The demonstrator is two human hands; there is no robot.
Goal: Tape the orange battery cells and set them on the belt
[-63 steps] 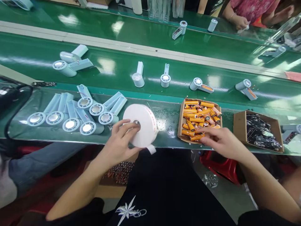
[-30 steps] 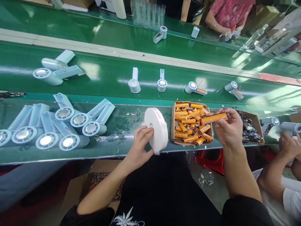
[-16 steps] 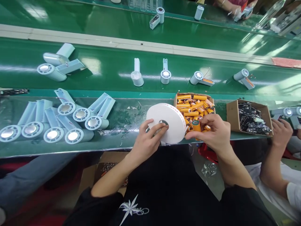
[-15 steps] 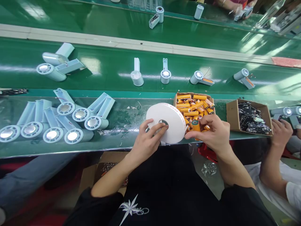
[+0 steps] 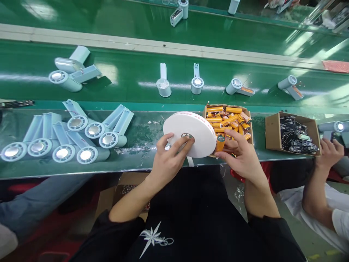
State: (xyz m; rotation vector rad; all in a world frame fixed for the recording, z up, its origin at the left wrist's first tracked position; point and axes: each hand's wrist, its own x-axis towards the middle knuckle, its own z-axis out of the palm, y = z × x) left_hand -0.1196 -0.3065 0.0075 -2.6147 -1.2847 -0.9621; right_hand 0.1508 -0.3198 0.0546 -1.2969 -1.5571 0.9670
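Note:
My left hand (image 5: 170, 154) is closed on a wide white tape roll (image 5: 177, 125), with fingertips in its centre hole and the thumb at its rim. Red print runs along the roll's edge. A short white strip (image 5: 190, 161) hangs below it. Right beside the roll, my right hand (image 5: 242, 153) pinches an orange cylindrical battery (image 5: 220, 144) with a dark green end. The battery is close against the roll's right edge; whether they touch I cannot tell. Behind it sits a cardboard box (image 5: 251, 133) heaped with orange batteries (image 5: 230, 119).
Several light-blue fan housings (image 5: 109, 140) lie on the bench at left; more, such as one fan housing (image 5: 197, 85), lie on the green belt (image 5: 122, 72). At right stand a cardboard box (image 5: 272, 133) of dark circuit boards (image 5: 293, 133) and a co-worker's hand (image 5: 329, 153) at another housing.
The roll has shifted slightly left and tilted, held by my left hand. The battery has moved a little left and up in my right hand. The whole view has shifted slightly.

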